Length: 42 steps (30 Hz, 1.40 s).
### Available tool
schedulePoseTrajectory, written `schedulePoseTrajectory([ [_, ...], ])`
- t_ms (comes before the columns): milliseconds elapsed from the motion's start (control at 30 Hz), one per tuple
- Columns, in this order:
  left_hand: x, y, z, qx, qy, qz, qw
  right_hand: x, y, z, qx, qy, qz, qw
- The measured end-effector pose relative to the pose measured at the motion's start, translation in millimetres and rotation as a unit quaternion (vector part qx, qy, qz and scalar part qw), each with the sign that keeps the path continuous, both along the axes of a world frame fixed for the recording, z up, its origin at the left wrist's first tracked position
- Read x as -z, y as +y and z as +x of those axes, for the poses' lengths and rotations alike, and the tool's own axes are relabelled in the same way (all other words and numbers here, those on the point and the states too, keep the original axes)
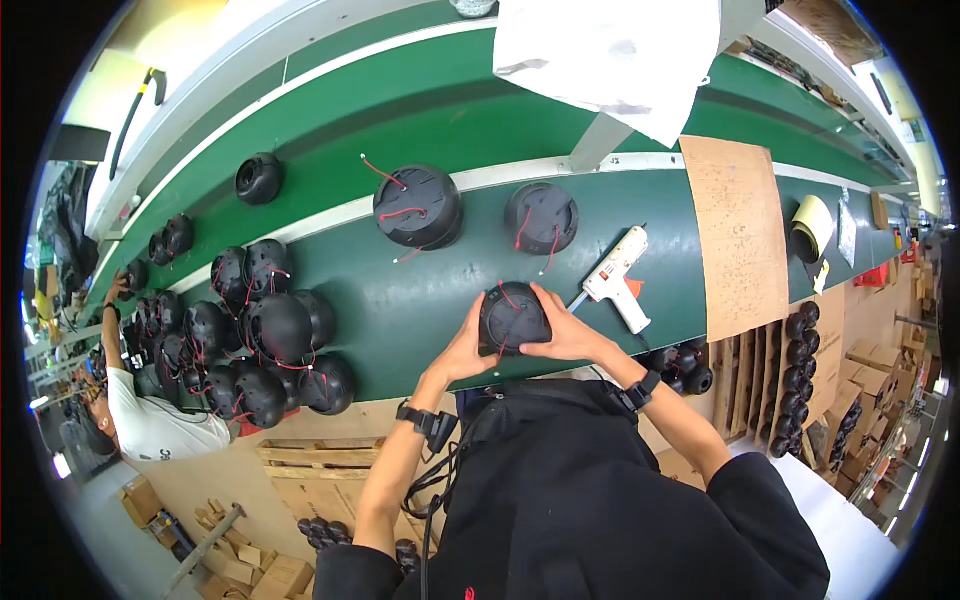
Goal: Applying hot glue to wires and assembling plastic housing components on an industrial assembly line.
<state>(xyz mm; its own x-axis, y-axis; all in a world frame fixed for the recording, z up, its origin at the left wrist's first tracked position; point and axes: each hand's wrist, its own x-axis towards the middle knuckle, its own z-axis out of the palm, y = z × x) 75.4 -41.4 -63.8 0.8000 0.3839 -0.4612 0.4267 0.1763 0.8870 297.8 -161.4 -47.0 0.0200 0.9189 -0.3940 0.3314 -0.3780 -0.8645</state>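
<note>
Between my two hands is a black round housing (516, 318) with thin red wires on its flat face, close to the near edge of the green bench. My left hand (464, 342) is closed around its left side, and my right hand (566, 332) grips the right side. Just right of it lies a white glue gun (618, 278), its nozzle pointing toward my right hand. Farther back stand two similar pieces: a larger black housing (418, 207) and a smaller black housing (542, 217), both with red wires on top.
Many black housings (280, 328) crowd the bench at left, where a co-worker in a white shirt (160, 415) reaches in. A brown cardboard sheet (735, 235) and a tape roll (812, 228) lie at right. White paper (610, 60) hangs above the green conveyor belt (360, 110).
</note>
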Motion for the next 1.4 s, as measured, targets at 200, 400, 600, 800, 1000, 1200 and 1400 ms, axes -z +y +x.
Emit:
schedulePoseTrajectory([
  [200, -56.2, 11.1, 23.8, 0.014, -0.018, 0.116, 0.993, -65.0, -3.8, 25.1, -0.013, -0.065, 0.053, 0.996],
  [400, -78.9, 70.7, 107.6, -0.029, -0.101, 0.144, 0.984, -84.4, 60.9, 106.4, 0.032, -0.118, 0.165, 0.979],
  [600, -39.3, 77.6, 124.4, -0.098, -0.076, 0.192, 0.974, -59.2, 88.7, 133.7, 0.008, -0.118, 0.114, 0.986],
  [800, 33.9, 82.9, -10.7, 0.046, 0.156, 0.063, 0.985, -25.5, 47.2, 151.1, 0.056, 0.074, 0.117, 0.989],
  [1000, 42.7, 103.6, 0.0, -0.336, 0.080, 0.188, 0.919, 36.9, 55.1, 138.5, 0.038, -0.233, 0.009, 0.972],
  [1200, 88.4, 137.0, 28.9, -0.401, -0.137, 0.087, 0.902, 64.1, 100.1, 136.0, -0.044, -0.104, 0.181, 0.977],
  [1400, 60.5, 113.2, 49.7, -0.494, -0.038, 0.250, 0.832, 51.6, 113.4, 110.7, -0.026, -0.055, 0.090, 0.994],
])
